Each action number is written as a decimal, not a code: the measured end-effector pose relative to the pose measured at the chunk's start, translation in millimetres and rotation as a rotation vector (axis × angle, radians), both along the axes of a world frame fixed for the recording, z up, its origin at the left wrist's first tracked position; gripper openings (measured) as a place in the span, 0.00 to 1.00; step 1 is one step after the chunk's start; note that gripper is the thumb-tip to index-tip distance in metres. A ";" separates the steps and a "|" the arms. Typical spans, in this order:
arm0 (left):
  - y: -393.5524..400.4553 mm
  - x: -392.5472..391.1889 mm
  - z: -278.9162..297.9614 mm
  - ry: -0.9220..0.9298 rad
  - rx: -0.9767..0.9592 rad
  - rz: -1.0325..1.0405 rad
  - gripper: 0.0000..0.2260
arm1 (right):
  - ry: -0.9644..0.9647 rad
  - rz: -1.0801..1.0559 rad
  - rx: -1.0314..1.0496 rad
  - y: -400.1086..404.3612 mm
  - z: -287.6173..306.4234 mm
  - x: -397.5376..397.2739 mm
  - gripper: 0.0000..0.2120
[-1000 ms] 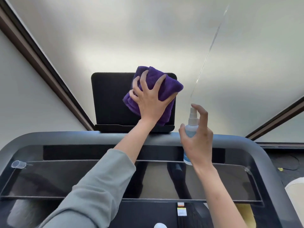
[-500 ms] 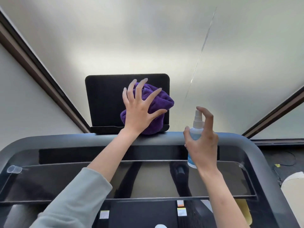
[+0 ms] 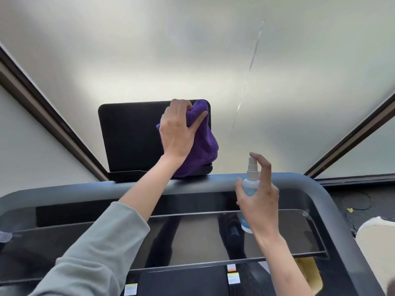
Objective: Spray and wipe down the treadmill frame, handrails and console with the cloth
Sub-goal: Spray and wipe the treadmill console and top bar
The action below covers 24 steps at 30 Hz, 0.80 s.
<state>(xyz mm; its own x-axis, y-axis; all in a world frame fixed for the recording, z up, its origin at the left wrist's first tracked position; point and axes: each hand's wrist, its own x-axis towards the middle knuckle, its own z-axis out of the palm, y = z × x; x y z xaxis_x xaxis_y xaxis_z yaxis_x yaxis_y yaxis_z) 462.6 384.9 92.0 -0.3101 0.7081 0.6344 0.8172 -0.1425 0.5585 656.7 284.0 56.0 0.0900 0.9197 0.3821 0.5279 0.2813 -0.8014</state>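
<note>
My left hand (image 3: 178, 129) grips a purple cloth (image 3: 203, 146) and holds it against the upper right part of the black console screen (image 3: 128, 137), its fingers curled over the screen's top edge. The cloth hangs down to the screen's lower shelf. My right hand (image 3: 259, 199) holds a small white and blue spray bottle (image 3: 250, 182) upright, index finger raised above the nozzle, over the grey front bar of the treadmill frame (image 3: 85, 190).
A dark glossy panel (image 3: 192, 236) lies below the grey bar, and the frame's right handrail (image 3: 333, 221) curves toward me. A frosted window with dark frame bars stands behind the screen. A white rounded object (image 3: 376, 238) sits at the right edge.
My left hand has carried the cloth from the screen's lower middle up to its top right corner, fingers now curled. The right hand with the bottle has stayed almost in place.
</note>
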 end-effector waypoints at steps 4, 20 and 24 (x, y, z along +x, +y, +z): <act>19.4 5.5 -5.4 0.084 -0.014 0.059 0.12 | -0.007 0.013 -0.016 0.1 -1.9 -1.3 0.28; 17.2 5.4 -11.4 -0.073 0.072 0.217 0.12 | 0.013 0.028 -0.027 -2.9 4.5 -4.3 0.29; -0.9 -3.8 -29.6 0.024 0.053 0.303 0.12 | 0.014 0.051 -0.024 -4.9 3.8 -8.7 0.29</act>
<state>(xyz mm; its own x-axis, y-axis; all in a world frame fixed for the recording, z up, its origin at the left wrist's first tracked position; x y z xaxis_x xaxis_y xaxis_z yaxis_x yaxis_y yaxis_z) 458.9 384.0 62.4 -0.4866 0.5514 0.6776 0.8397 0.0811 0.5370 648.1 279.1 59.8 0.0483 0.9322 0.3588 0.5020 0.2879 -0.8155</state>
